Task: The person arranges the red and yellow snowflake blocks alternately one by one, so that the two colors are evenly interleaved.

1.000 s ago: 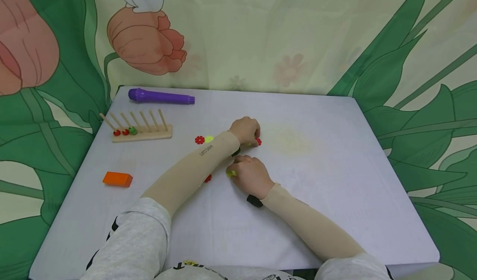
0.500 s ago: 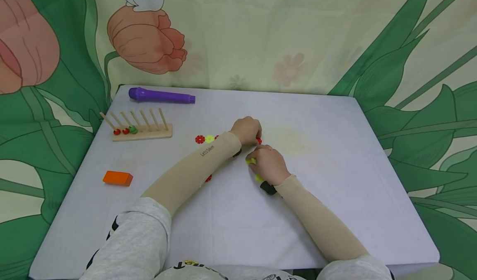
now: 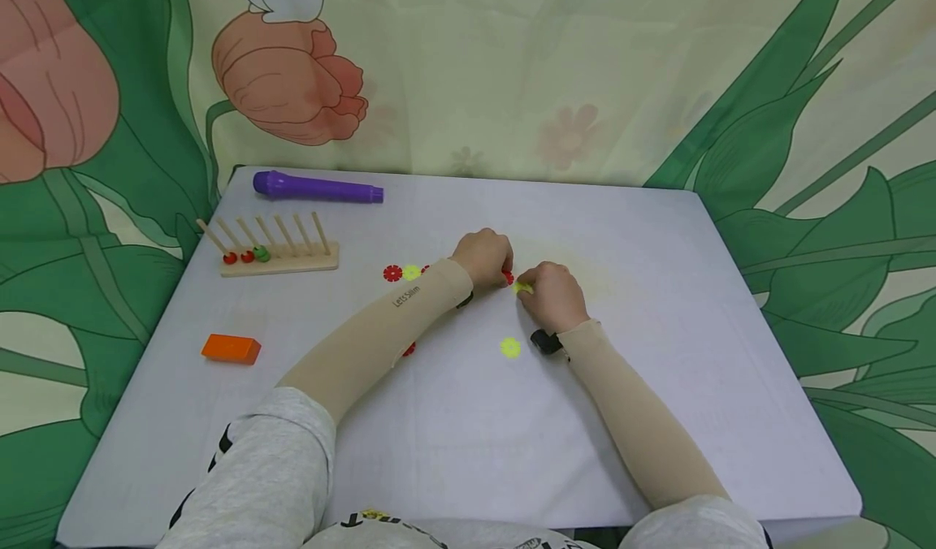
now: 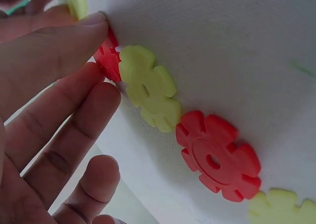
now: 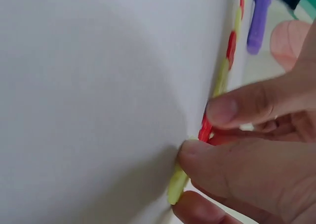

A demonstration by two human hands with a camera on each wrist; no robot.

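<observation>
A row of notched plastic snowflake discs, red and yellow by turns, lies across the middle of the table. My left hand (image 3: 483, 257) pinches the red disc (image 4: 109, 58) at the row's right end between thumb and fingers. Beside it in the left wrist view are a yellow disc (image 4: 150, 88) and another red disc (image 4: 217, 155). My right hand (image 3: 554, 296) holds a separate yellow disc (image 5: 177, 184) by its edge, right at the rim of the pinched red one. The left forearm hides part of the row in the head view.
A loose yellow disc (image 3: 510, 347) lies nearer the body, and a red disc (image 3: 409, 349) is half hidden by the left sleeve. To the left are an orange block (image 3: 231, 349), a pegged wooden stand (image 3: 281, 265) with beads, and a purple toy microphone (image 3: 318, 187).
My right hand has moved right and away from the body with the yellow disc, up to the row's end. A loose yellow disc is uncovered behind it. My left hand has barely moved.
</observation>
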